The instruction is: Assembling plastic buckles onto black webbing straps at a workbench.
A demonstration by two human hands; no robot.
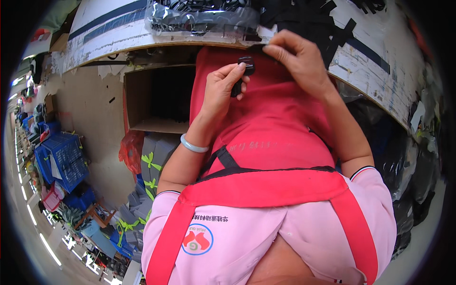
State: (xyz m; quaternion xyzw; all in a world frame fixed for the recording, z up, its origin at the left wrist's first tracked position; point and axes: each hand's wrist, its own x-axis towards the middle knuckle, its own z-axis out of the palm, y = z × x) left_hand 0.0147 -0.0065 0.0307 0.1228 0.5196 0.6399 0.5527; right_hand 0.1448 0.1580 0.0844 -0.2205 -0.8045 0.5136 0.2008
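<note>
Looking down, head view: left hand (219, 90) has its grip closed on a small black plastic buckle (242, 71), thumb and fingertips pinching it, long axis roughly upright. Right hand (297, 59) sits just right of the buckle, fingertips pinched together at the worktop (109, 35) edge on a black strap (260, 47), which lies just above the buckle. Bag of black parts (199, 16) rests on the worktop, above the buckle. Left hand nearer the buckle.
</note>
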